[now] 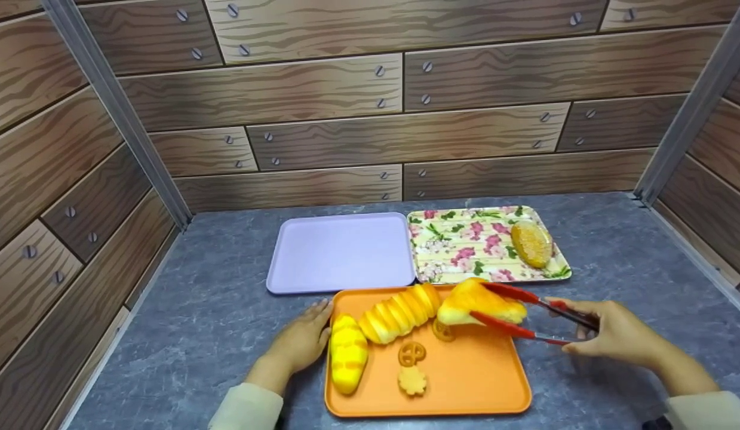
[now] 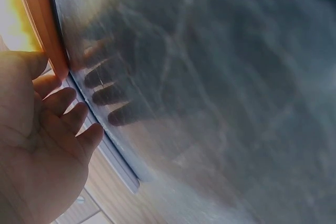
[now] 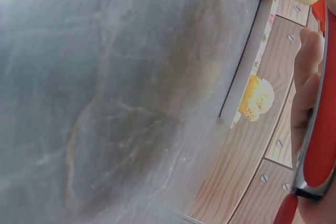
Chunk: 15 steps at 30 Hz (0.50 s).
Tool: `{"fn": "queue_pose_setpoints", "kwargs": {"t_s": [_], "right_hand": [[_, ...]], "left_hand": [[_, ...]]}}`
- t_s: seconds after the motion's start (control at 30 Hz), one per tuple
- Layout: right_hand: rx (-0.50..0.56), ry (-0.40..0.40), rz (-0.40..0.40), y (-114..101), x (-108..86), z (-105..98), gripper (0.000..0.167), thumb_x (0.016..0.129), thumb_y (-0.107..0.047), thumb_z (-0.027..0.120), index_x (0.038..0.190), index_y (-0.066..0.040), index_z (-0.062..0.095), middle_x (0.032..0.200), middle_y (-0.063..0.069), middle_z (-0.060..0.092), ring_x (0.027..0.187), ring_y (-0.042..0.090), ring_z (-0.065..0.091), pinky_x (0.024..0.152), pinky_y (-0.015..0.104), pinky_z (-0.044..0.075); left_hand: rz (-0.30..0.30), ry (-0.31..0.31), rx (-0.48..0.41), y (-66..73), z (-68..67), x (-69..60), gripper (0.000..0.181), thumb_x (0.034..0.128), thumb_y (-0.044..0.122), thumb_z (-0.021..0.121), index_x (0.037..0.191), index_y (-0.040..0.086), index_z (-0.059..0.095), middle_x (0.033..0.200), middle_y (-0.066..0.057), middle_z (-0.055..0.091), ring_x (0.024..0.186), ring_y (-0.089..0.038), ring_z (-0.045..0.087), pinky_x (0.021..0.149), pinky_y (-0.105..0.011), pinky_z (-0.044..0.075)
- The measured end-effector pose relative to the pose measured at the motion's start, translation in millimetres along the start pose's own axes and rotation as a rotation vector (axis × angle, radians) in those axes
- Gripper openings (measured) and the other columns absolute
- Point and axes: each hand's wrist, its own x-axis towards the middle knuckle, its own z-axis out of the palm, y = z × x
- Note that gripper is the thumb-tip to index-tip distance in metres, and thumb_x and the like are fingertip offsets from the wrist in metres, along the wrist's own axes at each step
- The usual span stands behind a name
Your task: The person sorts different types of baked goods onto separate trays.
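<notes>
Holding the red-tipped tongs (image 1: 519, 293), the right hand (image 1: 611, 334) keeps its grip curled round their handles, the thumb on the near side and the fingers on the far one. The tongs are parted, one red arm at each side of the triangular bread (image 1: 474, 301), which lies over the back right part of the orange tray (image 1: 471, 376); whether it touches the tray underneath cannot be told.

The left hand (image 1: 301, 339) has its grip loose and extended along the left rim of the orange tray, touching it and holding none of the food.

In the orange tray, the long yellow roll (image 1: 349, 358) lies just inside that left rim, near the left hand. The ridged loaf (image 1: 401, 313) slants between the roll and the triangular bread. A round biscuit (image 1: 443, 331) shows partly, its far side hidden by the triangular bread. Nearer the tray's middle are a pretzel (image 1: 412, 353) and, just in front of it, a flower biscuit (image 1: 412, 381).

Behind stand the purple tray (image 1: 343, 254), at left, and the floral tray (image 1: 465, 230), at right, side by side on the grey counter (image 1: 196, 334). A seeded bun (image 1: 532, 245) sits at the floral tray's right end. Plank-patterned walls (image 1: 322, 89) enclose the counter.
</notes>
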Motion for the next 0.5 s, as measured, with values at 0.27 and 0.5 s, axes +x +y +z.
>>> {"fn": "queue_pose_setpoints", "kwargs": {"t_s": [0.27,0.5], "right_hand": [[0.014,0.083,0.111,-3.7,8.7,2.6,0.077,0.069,-0.019,0.086,0.127,0.015,0.051,0.068,0.000,0.059,0.058,0.007,0.051,0.047,0.023,0.044],[-0.020,0.198,0.203,-4.4,17.0,10.8,0.084,0.067,-0.023,0.087,0.130,0.016,0.047,0.063,0.001,0.054,0.053,0.009,0.047,0.044,0.023,0.040]], "left_hand": [[-0.010,-0.008,-0.009,0.7,0.1,-0.1,0.048,0.1002,0.019,0.047,0.144,0.002,0.039,0.148,-0.016,0.036,0.135,-0.035,0.034,0.108,-0.051,0.029],[0.003,-0.001,-0.013,2.2,-1.2,-1.9,0.048,0.0995,0.017,0.048,0.143,0.000,0.040,0.147,-0.018,0.037,0.134,-0.036,0.035,0.108,-0.051,0.030]]}}
